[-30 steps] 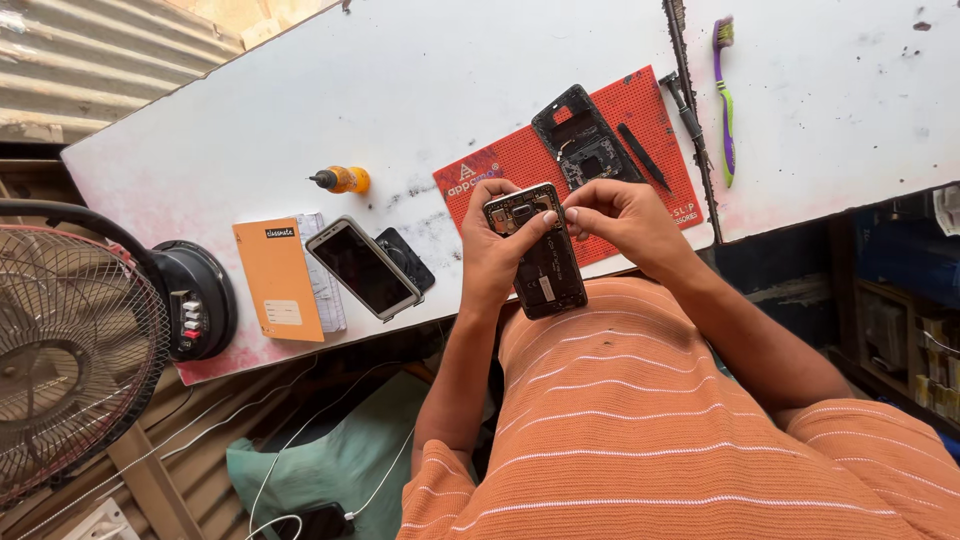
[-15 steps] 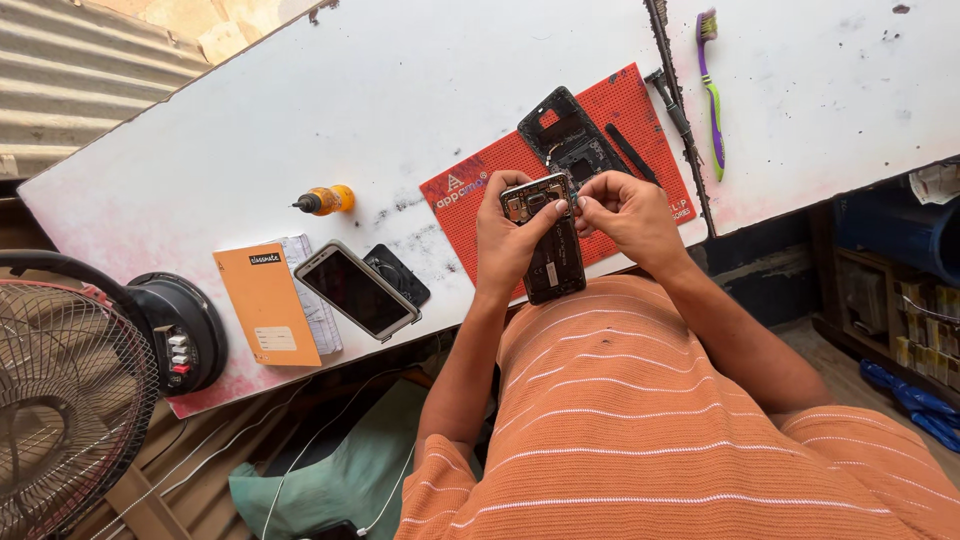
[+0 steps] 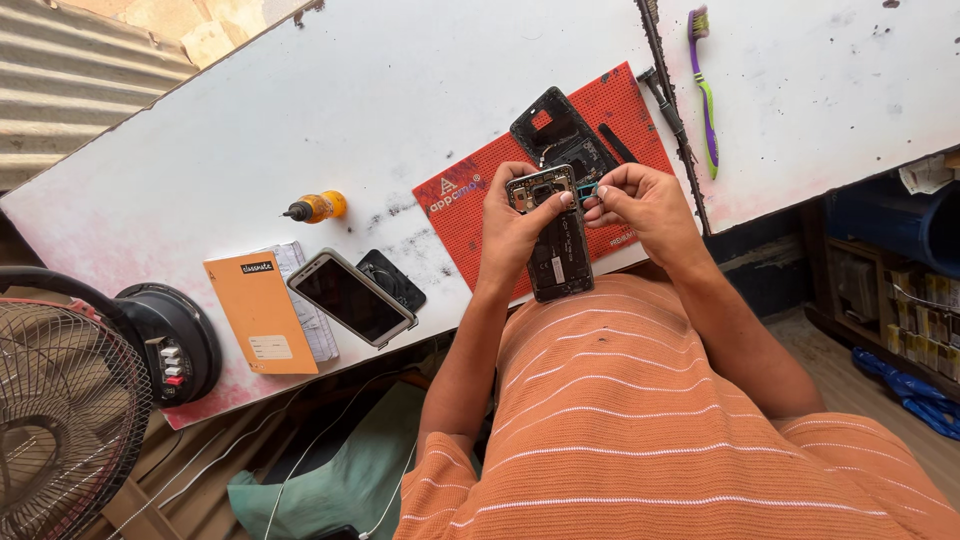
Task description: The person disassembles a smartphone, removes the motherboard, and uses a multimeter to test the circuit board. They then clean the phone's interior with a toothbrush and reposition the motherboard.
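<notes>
My left hand (image 3: 515,225) still grips the opened phone (image 3: 553,236) while my right hand (image 3: 640,205) has now pinched a small part (image 3: 587,189) at its top edge.

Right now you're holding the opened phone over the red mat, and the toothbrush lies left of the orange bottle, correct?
Not quite. In the head view the toothbrush lies far right of the orange bottle, beyond the red mat. The opened phone is held over the mat.

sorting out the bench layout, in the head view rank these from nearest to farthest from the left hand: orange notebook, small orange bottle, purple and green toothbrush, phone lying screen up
From the left hand, which holds the opened phone:
1. Phone lying screen up, on the bench toward the fan.
2. Small orange bottle, further along the same side and farther back; close to the first.
3. Purple and green toothbrush, opposite side, far edge.
4. Orange notebook, beyond the screen-up phone.
</notes>
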